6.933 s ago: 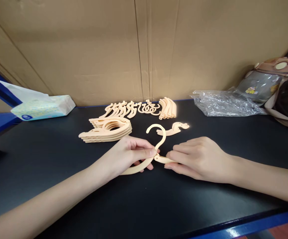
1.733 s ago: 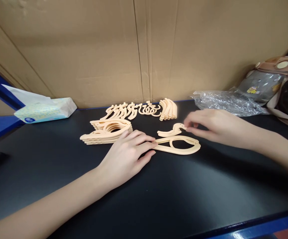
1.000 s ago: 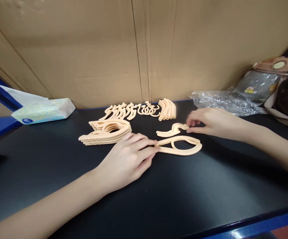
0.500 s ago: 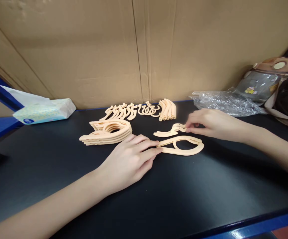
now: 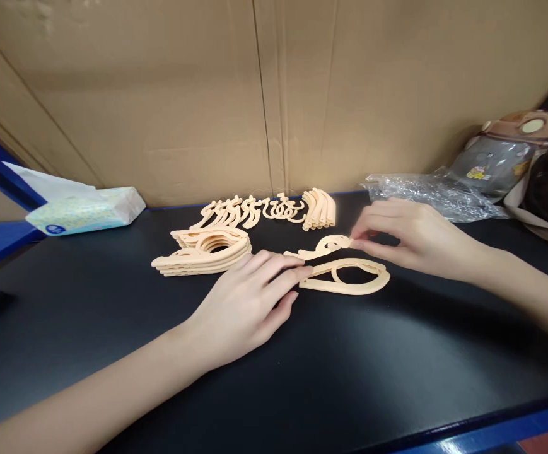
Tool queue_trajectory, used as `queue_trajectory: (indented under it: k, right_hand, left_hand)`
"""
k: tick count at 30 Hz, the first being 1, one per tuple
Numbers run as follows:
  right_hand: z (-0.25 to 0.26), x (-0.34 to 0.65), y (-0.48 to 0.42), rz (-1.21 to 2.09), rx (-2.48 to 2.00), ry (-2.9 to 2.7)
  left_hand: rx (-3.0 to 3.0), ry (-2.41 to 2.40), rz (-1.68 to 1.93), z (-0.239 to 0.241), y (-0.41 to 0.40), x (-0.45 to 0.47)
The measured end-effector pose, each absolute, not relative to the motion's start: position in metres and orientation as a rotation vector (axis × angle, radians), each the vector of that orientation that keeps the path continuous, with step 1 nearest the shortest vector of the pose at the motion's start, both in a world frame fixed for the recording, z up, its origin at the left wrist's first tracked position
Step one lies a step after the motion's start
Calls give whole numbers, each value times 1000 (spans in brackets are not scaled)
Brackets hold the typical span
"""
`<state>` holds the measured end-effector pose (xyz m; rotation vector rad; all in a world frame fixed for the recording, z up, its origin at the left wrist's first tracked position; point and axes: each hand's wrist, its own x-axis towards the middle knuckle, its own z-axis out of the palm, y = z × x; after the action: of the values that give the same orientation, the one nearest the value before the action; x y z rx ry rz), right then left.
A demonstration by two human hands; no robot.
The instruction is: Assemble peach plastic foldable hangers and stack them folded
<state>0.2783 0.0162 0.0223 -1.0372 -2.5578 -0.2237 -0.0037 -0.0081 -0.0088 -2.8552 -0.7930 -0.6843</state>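
A folded peach plastic hanger (image 5: 349, 277) lies flat on the black table (image 5: 302, 378). My left hand (image 5: 248, 302) rests beside it, fingers stretched out, with the fingertips on the hanger's left tip. My right hand (image 5: 410, 236) pinches the right end of a loose peach hook piece (image 5: 318, 248) just behind the hanger and holds it slightly off the table.
A stack of folded hangers (image 5: 202, 251) sits at centre left. Rows of loose hook pieces (image 5: 250, 210) and arm pieces (image 5: 321, 208) lie by the cardboard wall. A tissue pack (image 5: 82, 208) is at the left, crumpled clear plastic (image 5: 425, 195) and a bottle (image 5: 505, 154) at the right.
The hanger that stood open between both hands now lies folded flat. My right hand has reached back, pinched the loose hook piece and drawn it a little leftward and upward. My left hand stays put.
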Motion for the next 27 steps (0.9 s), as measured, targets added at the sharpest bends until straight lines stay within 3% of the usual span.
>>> queue_trajectory:
  k: [4, 11, 18, 23, 27]
  right_hand:
    - [22, 269, 8, 34, -1002, -2417]
    - [20, 240, -16, 771, -1096, -2204]
    - [14, 229, -23, 1105, -1107, -2138]
    - [10, 231, -21, 987, -1124, -2213]
    - [5, 234, -20, 276, -1057, -2402]
  left_hand:
    - [-2759, -847, -776, -6, -9, -3]
    - [-2563, -667, -665, -5, -13, 0]
    - [-2477, -449, -669, -6, -15, 1]
    - [-2485, -478, -616, -7, -13, 1]
    - [-2529, -614, -587, -7, -12, 3]
